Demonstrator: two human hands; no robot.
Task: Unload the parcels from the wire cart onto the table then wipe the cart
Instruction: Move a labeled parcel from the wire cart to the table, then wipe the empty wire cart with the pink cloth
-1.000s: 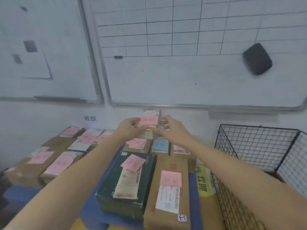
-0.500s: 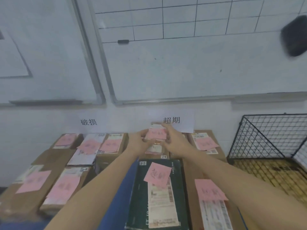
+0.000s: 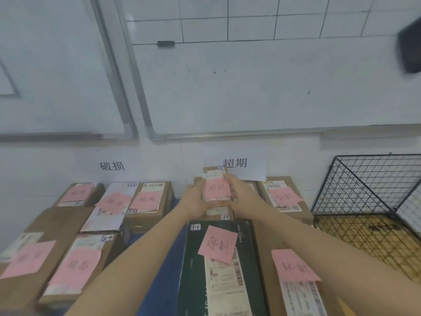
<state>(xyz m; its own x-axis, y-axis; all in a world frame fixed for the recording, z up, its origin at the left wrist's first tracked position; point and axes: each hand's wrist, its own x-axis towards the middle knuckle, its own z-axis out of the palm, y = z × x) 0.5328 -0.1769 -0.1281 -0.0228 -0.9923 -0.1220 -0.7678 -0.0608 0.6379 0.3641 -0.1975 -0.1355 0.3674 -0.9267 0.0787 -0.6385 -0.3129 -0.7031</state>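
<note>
Both my hands hold one small cardboard parcel (image 3: 216, 181) with a pink note, at the far middle of the table below a paper sign on the wall. My left hand (image 3: 193, 199) grips its left side and my right hand (image 3: 242, 197) its right side. The parcel rests on or just above another brown parcel (image 3: 217, 212); contact is unclear. A dark green box (image 3: 218, 267) with a pink note lies nearer to me. The black wire cart (image 3: 369, 185) stands at the right, with a brown floor panel and no parcels visible inside.
Several brown parcels with pink notes cover the blue table (image 3: 168, 265), including a left group (image 3: 148, 199) and one beside the cart (image 3: 283, 197). Two whiteboards hang on the wall behind. A dark object (image 3: 410, 49) sits on the right whiteboard.
My hands carried the small parcel away from me and lowered it onto the far row. The view has tilted down and shifted left, bringing the cart's edge to the right.
</note>
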